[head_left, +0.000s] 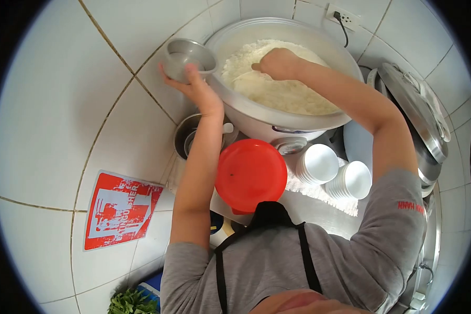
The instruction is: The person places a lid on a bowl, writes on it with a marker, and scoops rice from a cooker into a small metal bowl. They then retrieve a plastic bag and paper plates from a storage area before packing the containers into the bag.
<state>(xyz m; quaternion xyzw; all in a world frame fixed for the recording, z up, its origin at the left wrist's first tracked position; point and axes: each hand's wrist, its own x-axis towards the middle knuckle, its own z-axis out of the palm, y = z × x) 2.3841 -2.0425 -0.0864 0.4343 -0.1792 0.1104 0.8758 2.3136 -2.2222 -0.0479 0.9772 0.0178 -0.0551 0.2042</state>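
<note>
My left hand grips a round metal bowl by its side, tilted beside the rim of a big rice cooker pot. White rice fills much of the pot. Over the rice, my right hand is closed around the handle of what looks like a pale rice paddle, its blade blending into the rice. A red plastic lid or plate lies below the pot, between my arms.
Two stacks of white bowls stand on a white cloth at right. A metal pot with a white-handled utensil sits left. Large metal lids lean at far right. A plugged cord hangs behind the cooker.
</note>
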